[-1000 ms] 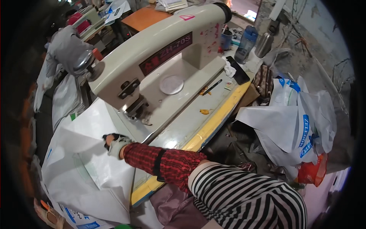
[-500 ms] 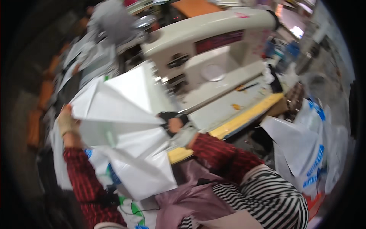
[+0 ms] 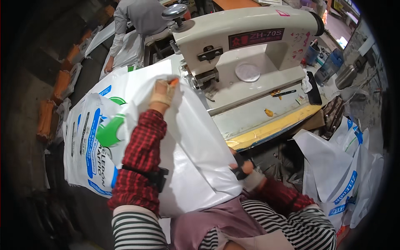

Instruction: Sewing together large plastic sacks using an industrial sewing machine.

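The white sack (image 3: 193,146) spreads between the two hands, its upper part beside the sewing machine (image 3: 246,27). From where I stand, the right hand (image 3: 245,167) pinches its right edge; the left hand (image 3: 162,91) rests up top, and I can't tell whether it grips or just presses. An uneven pull could crease those loose layers, and straying closer to the metal foot (image 3: 205,79) might nip that left hand

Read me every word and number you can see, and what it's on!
I won't copy words out, but here's where they are:
Plate on the machine: pinkish letters and numbers.
Machine's right end: pink marks.
Left sack: blue and black print, the smallest lines too small to read.
Right sack: white letters on blue.
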The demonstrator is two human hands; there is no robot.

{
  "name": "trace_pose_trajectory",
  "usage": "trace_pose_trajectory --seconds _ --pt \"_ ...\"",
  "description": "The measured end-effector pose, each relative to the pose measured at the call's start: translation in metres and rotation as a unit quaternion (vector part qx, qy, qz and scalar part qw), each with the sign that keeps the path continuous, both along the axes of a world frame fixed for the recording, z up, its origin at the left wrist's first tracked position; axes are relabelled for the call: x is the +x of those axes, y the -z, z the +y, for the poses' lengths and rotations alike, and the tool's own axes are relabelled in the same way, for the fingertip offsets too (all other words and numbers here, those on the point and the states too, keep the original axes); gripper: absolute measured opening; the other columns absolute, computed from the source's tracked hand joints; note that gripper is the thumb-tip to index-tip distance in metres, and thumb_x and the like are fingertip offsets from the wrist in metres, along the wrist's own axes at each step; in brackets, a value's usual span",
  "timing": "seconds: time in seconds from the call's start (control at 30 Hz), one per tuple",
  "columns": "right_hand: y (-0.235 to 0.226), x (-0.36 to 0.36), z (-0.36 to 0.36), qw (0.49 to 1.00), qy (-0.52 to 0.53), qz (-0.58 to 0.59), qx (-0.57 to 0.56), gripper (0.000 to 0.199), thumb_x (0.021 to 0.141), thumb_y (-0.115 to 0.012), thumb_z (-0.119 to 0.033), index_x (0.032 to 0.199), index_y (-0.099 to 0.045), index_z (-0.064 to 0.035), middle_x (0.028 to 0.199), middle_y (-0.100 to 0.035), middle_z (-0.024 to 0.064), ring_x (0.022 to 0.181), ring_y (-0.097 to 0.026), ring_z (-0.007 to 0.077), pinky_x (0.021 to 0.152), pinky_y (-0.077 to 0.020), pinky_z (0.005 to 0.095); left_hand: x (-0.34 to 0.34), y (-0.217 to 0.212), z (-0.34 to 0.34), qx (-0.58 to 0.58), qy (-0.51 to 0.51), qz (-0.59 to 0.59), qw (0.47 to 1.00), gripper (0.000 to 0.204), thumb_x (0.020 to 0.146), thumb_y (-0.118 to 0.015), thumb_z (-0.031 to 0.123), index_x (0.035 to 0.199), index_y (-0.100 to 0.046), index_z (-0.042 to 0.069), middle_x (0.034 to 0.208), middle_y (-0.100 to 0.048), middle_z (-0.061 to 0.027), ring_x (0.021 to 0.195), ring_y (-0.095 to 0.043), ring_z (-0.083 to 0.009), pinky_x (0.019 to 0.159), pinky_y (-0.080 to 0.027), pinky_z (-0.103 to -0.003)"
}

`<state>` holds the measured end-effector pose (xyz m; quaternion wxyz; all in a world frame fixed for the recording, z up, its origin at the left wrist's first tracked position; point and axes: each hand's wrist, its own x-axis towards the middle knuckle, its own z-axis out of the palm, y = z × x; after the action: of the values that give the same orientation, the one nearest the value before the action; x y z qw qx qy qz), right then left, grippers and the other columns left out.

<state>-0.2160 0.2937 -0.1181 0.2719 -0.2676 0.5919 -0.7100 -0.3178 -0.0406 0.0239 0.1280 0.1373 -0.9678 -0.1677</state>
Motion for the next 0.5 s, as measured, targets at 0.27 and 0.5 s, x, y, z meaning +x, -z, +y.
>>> trace_pose_trajectory --seconds 0.27,0.5 --pt "0.001 0.01 0.047 0.96 -0.046 0.215 0.174 0.039 0.077 -0.047 -0.011 0.114 -0.044 -0.0027 0.105 -0.056 0.0142 0.093 -0.056 0.026 0.079 -0.045 0.0366 -0.013 0.083 0.035 -0.01 -0.008 0.115 0.993 0.026 0.08 -0.055 0.024 0.091 -0.062 0.001 0.087 -0.063 -0.0156 0.084 -0.059 -0.0298 0.074 -0.044 -0.036" --pt "-0.103 -0.04 -0.042 0.718 -0.359 0.332 0.496 0.029 0.078 -0.048 -0.021 0.099 -0.064 -0.008 0.101 -0.061 0.0158 0.099 -0.056 0.0347 0.082 -0.0409 0.0507 -0.023 0.018 -0.017 -0.188 0.098 -0.37 0.904 0.038 0.083 -0.047 0.037 0.102 -0.058 0.005 0.096 -0.062 -0.0138 0.088 -0.06 -0.0318 0.076 -0.048 -0.036"
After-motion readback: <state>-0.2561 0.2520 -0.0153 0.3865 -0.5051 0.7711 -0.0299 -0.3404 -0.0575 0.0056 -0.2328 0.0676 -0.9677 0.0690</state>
